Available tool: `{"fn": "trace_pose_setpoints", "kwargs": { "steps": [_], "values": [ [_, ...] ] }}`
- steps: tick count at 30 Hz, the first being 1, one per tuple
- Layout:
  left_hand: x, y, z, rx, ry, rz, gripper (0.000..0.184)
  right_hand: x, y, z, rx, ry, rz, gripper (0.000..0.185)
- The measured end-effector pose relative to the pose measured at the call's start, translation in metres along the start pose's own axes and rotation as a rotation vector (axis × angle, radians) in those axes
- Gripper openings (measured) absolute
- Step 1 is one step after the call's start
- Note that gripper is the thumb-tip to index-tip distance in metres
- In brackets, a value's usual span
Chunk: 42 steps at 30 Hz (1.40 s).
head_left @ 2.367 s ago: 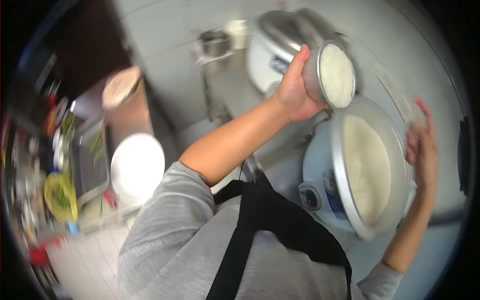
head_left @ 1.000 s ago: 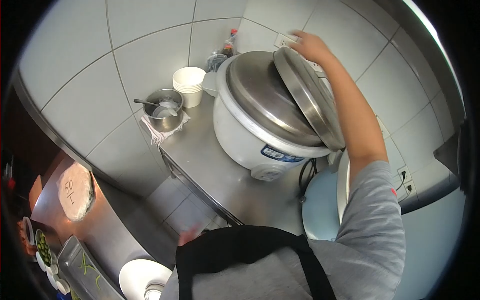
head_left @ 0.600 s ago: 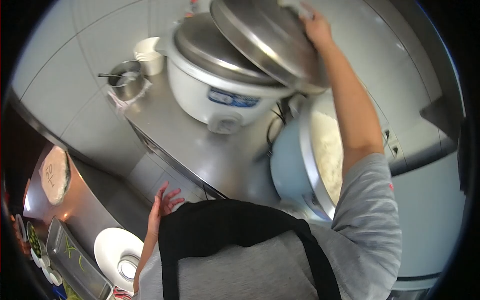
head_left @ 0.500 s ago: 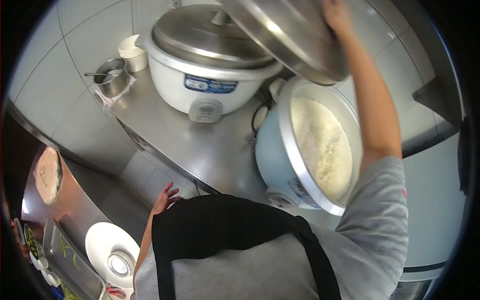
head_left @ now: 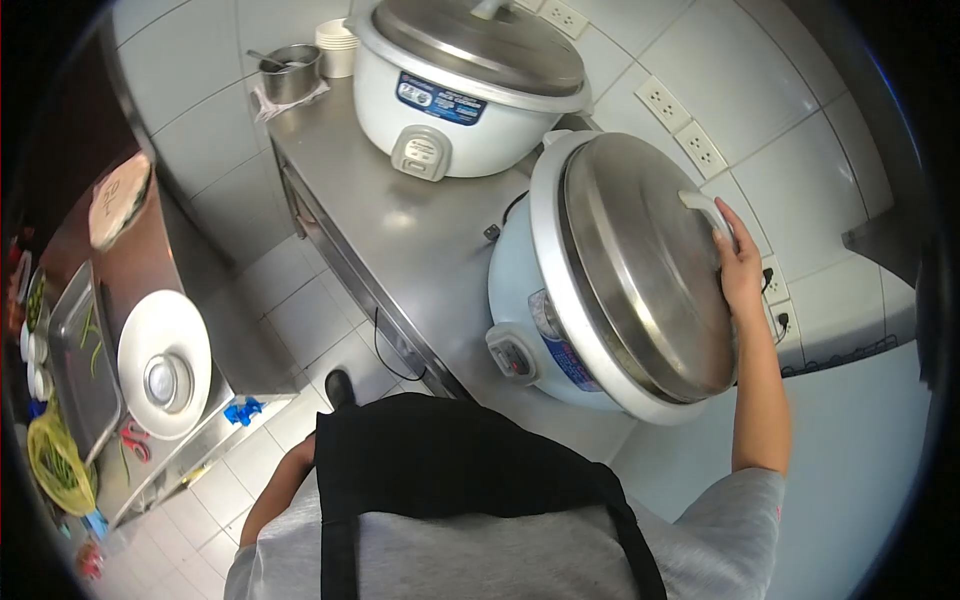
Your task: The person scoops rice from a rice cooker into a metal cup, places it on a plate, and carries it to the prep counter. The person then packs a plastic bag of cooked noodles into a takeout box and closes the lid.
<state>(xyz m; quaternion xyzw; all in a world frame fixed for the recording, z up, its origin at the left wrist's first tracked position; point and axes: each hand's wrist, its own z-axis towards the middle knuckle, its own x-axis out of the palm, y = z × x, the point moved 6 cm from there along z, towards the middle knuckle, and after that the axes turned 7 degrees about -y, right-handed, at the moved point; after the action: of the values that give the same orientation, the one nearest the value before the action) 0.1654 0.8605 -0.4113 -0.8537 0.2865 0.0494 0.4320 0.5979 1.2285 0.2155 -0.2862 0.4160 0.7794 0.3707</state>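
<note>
My right hand [head_left: 738, 265] grips the white handle [head_left: 706, 214] of a dome-shaped steel lid [head_left: 640, 270]. The lid lies over the light-blue rice cooker [head_left: 515, 285], covering its inside. A narrow dark gap shows along the lid's near edge. Of my left side only the forearm [head_left: 280, 490] shows, at the apron's edge; the hand itself is hidden. Behind, a second, white rice cooker [head_left: 370, 95] has its own steel lid [head_left: 490, 45] on.
Both cookers stand on a steel table [head_left: 420, 220]. A small steel pot [head_left: 290, 75] and stacked paper cups [head_left: 338, 48] sit at its far left. On a left counter are a white bowl [head_left: 135, 350], a metal tray [head_left: 75, 380] and red scissors [head_left: 135, 440]. Wall sockets [head_left: 700, 150] line the tiles.
My right hand has brought the lid down from above onto the blue rice cooker, hiding the rice. My left hand has gone out of sight. The view has shifted.
</note>
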Motion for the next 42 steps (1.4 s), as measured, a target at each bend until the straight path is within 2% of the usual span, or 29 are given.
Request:
{"fn": "trace_pose_setpoints", "kwargs": {
  "steps": [2, 6, 9, 12, 13, 14, 15, 16, 18, 20, 21, 22, 23, 24, 27, 28, 30, 32, 33, 35, 36, 38, 39, 40, 41, 42],
  "values": [
    [0.015, 0.019, -0.023, -0.007, 0.013, 0.019, 0.054, 0.005, -0.006, -0.004, 0.026, 0.024, 0.081, 0.041],
    [0.043, 0.055, -0.056, -0.001, 0.002, 0.034, 0.052, 0.008, -0.007, -0.01, 0.049, 0.008, 0.015, 0.041],
    [0.064, 0.08, -0.068, 0.075, -0.02, 0.057, 0.051, 0.012, -0.011, -0.012, -0.035, -0.051, -0.073, 0.041],
    [0.083, 0.106, -0.083, 0.23, -0.165, 0.131, 0.049, 0.011, -0.022, -0.001, -0.16, 0.035, -0.332, 0.047],
    [0.086, 0.111, -0.092, 0.208, -0.249, 0.155, 0.049, 0.011, 0.0, 0.0, -0.081, 0.142, -0.668, 0.05],
    [0.085, 0.114, -0.105, 0.14, -0.345, 0.179, 0.048, 0.01, 0.033, -0.008, -0.269, -0.031, -0.74, 0.051],
    [0.063, 0.09, -0.129, -0.083, -0.45, 0.13, 0.043, 0.013, 0.065, -0.015, -0.446, -0.226, -0.799, 0.051],
    [0.036, 0.056, -0.161, -0.3, -0.562, 0.059, 0.04, 0.028, 0.101, -0.017, -0.484, -0.225, -0.564, 0.05],
    [0.003, 0.012, -0.225, -0.433, -0.708, 0.016, 0.04, 0.053, 0.181, -0.046, -0.52, -0.211, -0.118, 0.048],
    [0.003, 0.022, -0.257, -0.541, -0.789, -0.023, 0.04, 0.12, 0.241, -0.089, -0.35, 0.148, 0.471, 0.044],
    [0.014, 0.037, -0.267, -0.593, -0.8, -0.044, 0.04, 0.159, 0.275, -0.114, -0.394, 0.342, 0.529, 0.038],
    [0.026, 0.056, -0.274, -0.648, -0.815, -0.064, 0.04, 0.213, 0.291, -0.139, -0.27, 0.588, 0.598, 0.036],
    [0.053, 0.097, -0.27, -0.667, -0.824, -0.046, 0.043, 0.264, 0.315, -0.178, -0.288, 0.86, 0.787, 0.037],
    [0.054, 0.098, -0.288, -0.721, -0.844, -0.103, 0.044, 0.307, 0.333, -0.216, -0.184, 1.161, 0.863, 0.038],
    [0.057, 0.075, -0.343, -0.876, -0.926, -0.33, 0.049, 0.429, 0.353, -0.317, 0.469, 1.849, 0.976, 0.052],
    [0.062, 0.07, -0.362, -0.94, -0.989, -0.312, 0.049, 0.451, 0.368, -0.34, 0.611, 1.971, 0.992, 0.058],
    [0.071, 0.061, -0.391, -1.073, -1.11, -0.27, 0.05, 0.493, 0.391, -0.368, 0.744, 2.03, 1.022, 0.06],
    [0.107, 0.078, -0.409, -1.159, -1.211, -0.403, 0.051, 0.53, 0.403, -0.383, 0.885, 1.906, 0.985, 0.061],
    [0.127, 0.086, -0.415, -1.19, -1.264, -0.482, 0.051, 0.542, 0.409, -0.384, 0.953, 1.83, 1.025, 0.051],
    [0.184, 0.111, -0.417, -1.213, -1.422, -0.621, 0.05, 0.586, 0.392, -0.386, 0.882, 1.764, 1.085, 0.039],
    [0.208, 0.109, -0.414, -1.239, -1.423, -0.762, 0.05, 0.571, 0.396, -0.379, 0.97, 1.609, 1.125, 0.037],
    [0.263, 0.107, -0.4, -1.264, -1.393, -0.944, 0.049, 0.568, 0.383, -0.352, 0.942, 1.635, 1.203, 0.04],
    [0.29, 0.102, -0.39, -1.283, -1.298, -1.042, 0.052, 0.563, 0.372, -0.338, 0.922, 1.65, 1.199, 0.04],
    [0.327, 0.106, -0.374, -1.3, -1.272, -0.99, 0.053, 0.533, 0.371, -0.321, 0.873, 1.605, 1.173, 0.04],
    [0.352, 0.103, -0.362, -1.267, -1.209, -0.973, 0.054, 0.534, 0.352, -0.304, 0.829, 1.576, 1.156, 0.04],
    [0.383, 0.113, -0.344, -1.221, -1.11, -0.991, 0.052, 0.555, 0.321, -0.279, 0.796, 1.597, 0.98, 0.041]
  ]
}}
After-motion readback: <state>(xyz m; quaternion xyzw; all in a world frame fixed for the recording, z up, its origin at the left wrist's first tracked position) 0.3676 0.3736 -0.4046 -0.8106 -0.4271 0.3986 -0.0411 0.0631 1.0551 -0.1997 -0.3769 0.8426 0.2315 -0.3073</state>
